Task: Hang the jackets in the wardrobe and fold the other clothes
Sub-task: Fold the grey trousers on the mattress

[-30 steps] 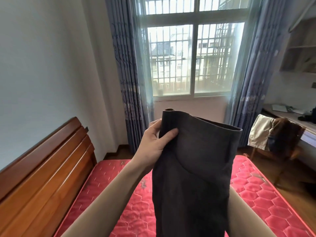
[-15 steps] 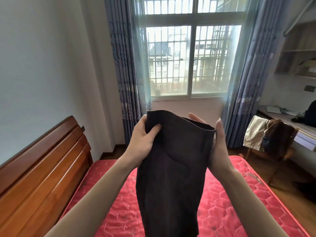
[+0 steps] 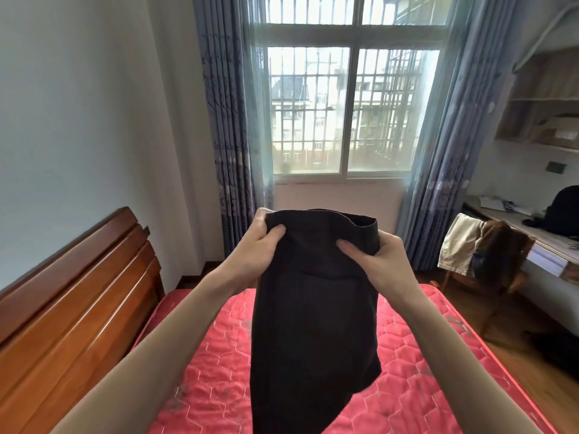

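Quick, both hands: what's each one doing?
Left hand: closed on the dark garment, top edge.
Right hand: closed on the same garment.

Your garment (image 3: 313,308) hangs over the mattress (image 3: 213,371); the headboard (image 3: 72,292) stands to your left, the window (image 3: 347,111) lies ahead between curtains, and a chair (image 3: 488,255) draped with clothes sits right, beside the desk (image 3: 545,242)

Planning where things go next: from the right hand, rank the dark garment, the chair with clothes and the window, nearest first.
1. Dark garment: held in the right hand, over the bed.
2. Chair with clothes: off to the right, by the desk.
3. Window: straight ahead on the far wall.
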Tool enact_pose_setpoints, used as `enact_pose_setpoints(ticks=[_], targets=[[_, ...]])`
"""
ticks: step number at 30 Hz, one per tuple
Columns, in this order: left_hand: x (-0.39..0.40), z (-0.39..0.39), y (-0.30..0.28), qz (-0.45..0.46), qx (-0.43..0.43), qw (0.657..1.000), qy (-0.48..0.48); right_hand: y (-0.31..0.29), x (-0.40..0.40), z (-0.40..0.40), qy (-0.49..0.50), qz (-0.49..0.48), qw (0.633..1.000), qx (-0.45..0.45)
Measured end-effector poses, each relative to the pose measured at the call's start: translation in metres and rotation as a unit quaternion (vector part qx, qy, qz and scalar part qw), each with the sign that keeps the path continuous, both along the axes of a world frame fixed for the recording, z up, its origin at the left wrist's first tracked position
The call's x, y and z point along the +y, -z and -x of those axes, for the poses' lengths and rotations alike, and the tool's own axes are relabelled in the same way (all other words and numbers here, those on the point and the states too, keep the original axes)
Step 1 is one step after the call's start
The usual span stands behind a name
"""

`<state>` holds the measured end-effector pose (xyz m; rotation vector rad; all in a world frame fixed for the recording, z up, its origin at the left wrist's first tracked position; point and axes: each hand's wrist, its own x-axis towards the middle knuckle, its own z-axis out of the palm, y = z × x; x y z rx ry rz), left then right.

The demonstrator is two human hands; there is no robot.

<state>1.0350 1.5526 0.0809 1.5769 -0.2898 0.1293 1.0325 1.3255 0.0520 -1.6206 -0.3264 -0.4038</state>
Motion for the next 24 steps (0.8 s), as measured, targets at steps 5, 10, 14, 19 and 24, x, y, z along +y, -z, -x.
enact_pose_setpoints(ticks=[5,10,14,19,24], targets=[[0.008,-0.004,0.003,-0.084,-0.013,0.996,-0.031,-0.004,0.005,-0.007,-0.009,-0.004,1.0,0.016],[0.015,-0.009,0.001,-0.073,-0.009,0.997,-0.024,-0.001,0.004,-0.022,0.002,0.034,0.999,0.032],[0.033,-0.026,-0.001,-0.168,0.036,0.985,0.008,0.005,0.006,-0.039,-0.004,0.043,0.998,0.049],[0.052,-0.064,-0.01,-0.295,0.103,0.95,0.031,0.013,0.013,-0.07,-0.056,0.09,0.991,0.083],[0.055,-0.11,-0.002,-0.419,0.088,0.903,0.037,-0.002,0.026,-0.121,-0.113,0.303,0.941,0.102]])
